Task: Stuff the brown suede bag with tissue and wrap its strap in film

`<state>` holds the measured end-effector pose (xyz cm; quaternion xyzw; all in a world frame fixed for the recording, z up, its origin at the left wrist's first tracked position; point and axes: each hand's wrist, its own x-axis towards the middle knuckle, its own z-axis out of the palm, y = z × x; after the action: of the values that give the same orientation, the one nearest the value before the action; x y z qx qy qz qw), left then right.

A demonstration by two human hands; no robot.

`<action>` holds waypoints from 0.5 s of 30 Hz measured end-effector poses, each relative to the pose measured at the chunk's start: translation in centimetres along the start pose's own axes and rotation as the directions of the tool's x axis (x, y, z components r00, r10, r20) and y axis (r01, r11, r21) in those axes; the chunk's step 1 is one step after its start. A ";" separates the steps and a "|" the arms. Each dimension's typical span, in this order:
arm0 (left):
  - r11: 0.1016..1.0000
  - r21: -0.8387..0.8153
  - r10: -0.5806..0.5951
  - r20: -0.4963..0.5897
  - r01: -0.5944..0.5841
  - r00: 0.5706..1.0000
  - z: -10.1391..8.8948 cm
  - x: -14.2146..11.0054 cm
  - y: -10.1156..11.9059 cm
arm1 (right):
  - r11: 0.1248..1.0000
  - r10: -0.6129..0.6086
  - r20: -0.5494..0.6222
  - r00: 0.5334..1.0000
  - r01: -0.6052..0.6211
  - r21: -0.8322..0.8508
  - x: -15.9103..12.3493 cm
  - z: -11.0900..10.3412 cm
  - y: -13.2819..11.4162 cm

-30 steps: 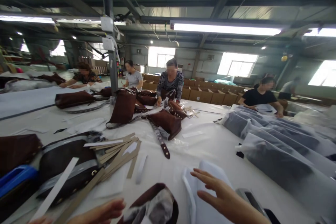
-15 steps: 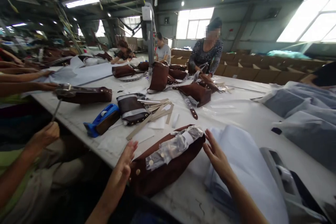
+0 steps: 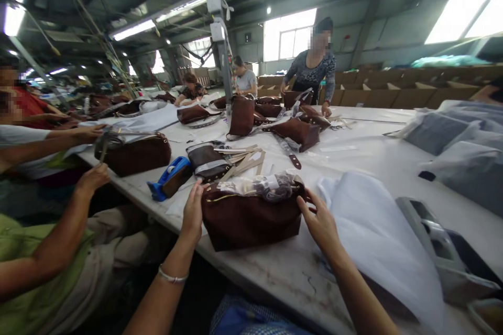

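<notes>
A dark brown leather handbag (image 3: 251,220) stands upright at the table's near edge, its front facing me. A gold zipper runs along its upper front. Across its top lies a strap wrapped in clear plastic (image 3: 271,187). My left hand (image 3: 194,212) grips the bag's left end, the thumb side near the top corner. At the right end, my right hand (image 3: 320,217) holds the bag with bent fingers; some fingertips are hidden behind it. Just right of that hand lies a stack of pale bluish-white sheets (image 3: 365,225).
A blue tape dispenser (image 3: 170,178), a black bag (image 3: 208,161) and cardboard strips (image 3: 247,159) lie beyond my left hand. A grey dispenser (image 3: 432,241) stands at right. More brown bags (image 3: 294,133) lie farther back. At left, a co-worker's hands (image 3: 94,175) work on another bag (image 3: 135,154).
The handbag has tipped from lying slanted to standing upright, its zippered front now toward me. Both my hands, held apart from it or barely touching before, have closed onto its ends.
</notes>
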<state>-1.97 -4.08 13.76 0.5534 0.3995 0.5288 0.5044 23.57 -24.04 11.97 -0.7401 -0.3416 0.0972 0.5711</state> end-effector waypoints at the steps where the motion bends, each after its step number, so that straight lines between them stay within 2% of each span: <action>1: 0.994 0.079 0.080 -0.012 -0.079 0.997 -0.3 0.1 0.6 | 1.000 0.004 0.001 1.000 -0.004 0.017 -0.2 0.0 0.3; 2: 0.971 0.162 0.175 0.007 -0.173 0.985 -0.4 -0.1 1.4 | 0.999 0.010 0.004 1.000 -0.010 0.035 -0.5 0.1 0.6; 3: 0.925 0.249 0.278 0.074 -0.288 0.958 -0.3 -0.4 2.3 | 0.998 0.017 0.008 1.000 -0.017 0.055 -0.7 0.3 0.8; 4: 0.845 0.332 0.370 0.203 -0.419 0.907 -0.1 -0.8 3.4 | 0.997 0.024 0.015 1.000 -0.025 0.074 -1.0 0.5 1.0; 5: 0.745 0.396 0.408 0.366 -0.537 0.837 0.3 -1.2 4.4 | 0.995 0.031 0.020 0.999 -0.032 0.095 -1.3 0.7 1.1; 7: 0.547 0.464 0.323 0.651 -0.697 0.687 1.2 -2.0 5.9 | 0.991 0.028 0.004 1.000 -0.029 0.133 -2.2 1.0 1.2; 8: 0.471 0.486 0.251 0.727 -0.737 0.639 1.6 -2.2 6.3 | 0.991 0.012 -0.031 0.999 -0.007 0.136 -2.7 1.1 1.3; 9: 0.412 0.511 0.195 0.759 -0.754 0.621 2.0 -2.3 6.4 | 0.993 -0.018 -0.083 0.996 0.028 0.119 -3.3 1.1 1.3; 12: 0.305 0.601 0.130 0.742 -0.739 0.658 2.4 -2.3 5.8 | 0.982 -0.188 -0.213 0.959 0.185 -0.033 -5.0 0.9 1.3; 15: 0.275 0.623 0.093 0.741 -0.732 0.665 2.3 -2.0 5.2 | 0.939 -0.334 -0.158 0.929 0.313 -0.141 -5.9 0.8 1.5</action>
<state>-0.44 -7.25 18.68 0.9486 0.2725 0.1531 0.0503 19.36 -27.24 8.89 -0.7105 -0.4113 -0.0849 0.5646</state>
